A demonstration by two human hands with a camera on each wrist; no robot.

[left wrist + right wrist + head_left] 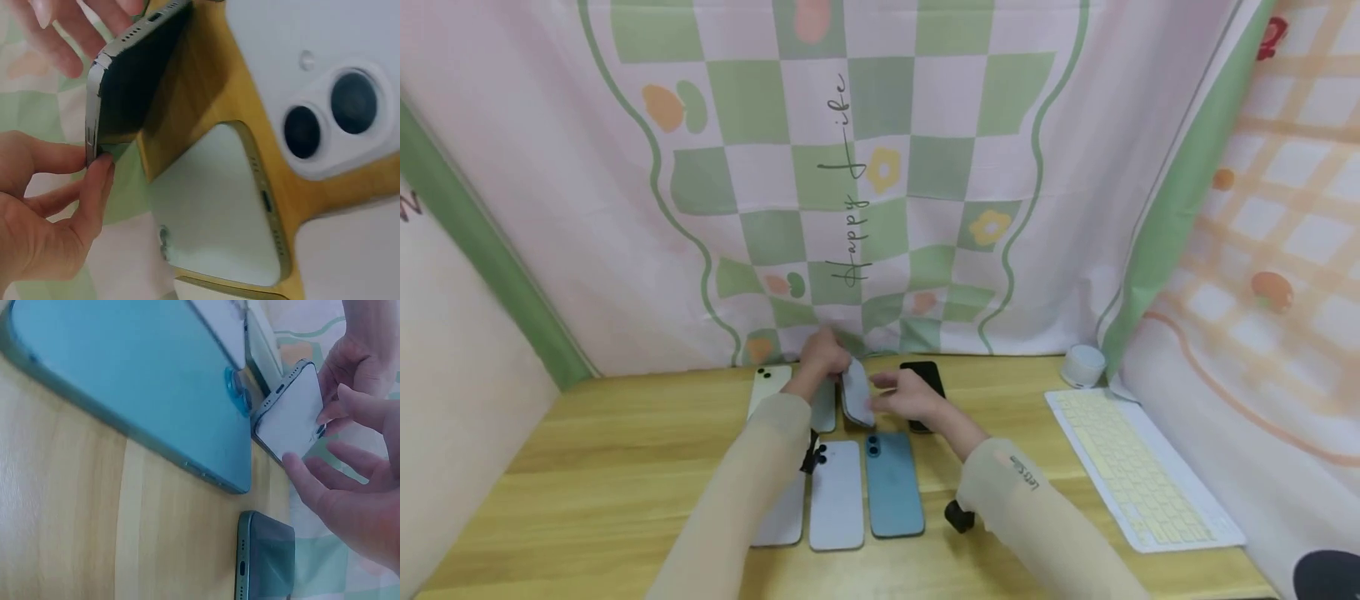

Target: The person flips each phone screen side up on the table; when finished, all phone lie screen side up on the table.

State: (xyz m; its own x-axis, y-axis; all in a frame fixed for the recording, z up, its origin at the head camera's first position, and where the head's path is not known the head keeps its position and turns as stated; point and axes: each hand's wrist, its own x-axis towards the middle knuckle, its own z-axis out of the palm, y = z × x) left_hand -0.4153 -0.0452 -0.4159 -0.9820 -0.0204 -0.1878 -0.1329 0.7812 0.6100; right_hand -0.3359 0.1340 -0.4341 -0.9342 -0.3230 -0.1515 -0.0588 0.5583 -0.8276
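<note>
The far curtain [752,100] reads "Happy Life"; the left hand [827,353] pinches a tilted white phone [856,393] at the desk's [625,450] far side, between a mint phone [825,408] and a black phone [930,375]; the right hand's [912,396] loose fingers seemingly touch it.

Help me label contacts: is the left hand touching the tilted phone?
Touching: the left wrist view shows the left hand pinching the tilted phone by one edge.

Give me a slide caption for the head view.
The left hand holds a tilted phone, the right hand at its edge, among other phones on a table with a keyboard.
</note>
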